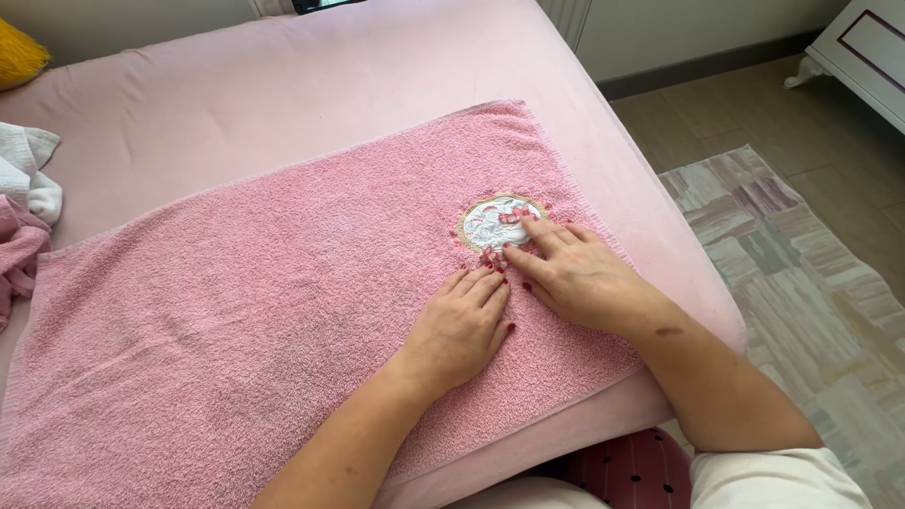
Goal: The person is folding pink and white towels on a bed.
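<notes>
From the head camera we see our left hand [464, 325] lying flat, palm down, fingers stretched out and grasping nothing, on a pink terry towel [264, 311] spread across a bed with a pink sheet [311, 85]. Our right hand [570, 269] rests just beside it at about two o'clock, also flat and released, its fingertips [528, 222] touching a round embroidered white patch [495, 221] with a tan border near the towel's right end. The towel lies flat, its long side running from seven o'clock to one o'clock. At nine o'clock, crumpled white and pink cloths [24, 203] sit on the bed's left edge. At three o'clock, a striped rug [801, 283] covers the floor.
</notes>
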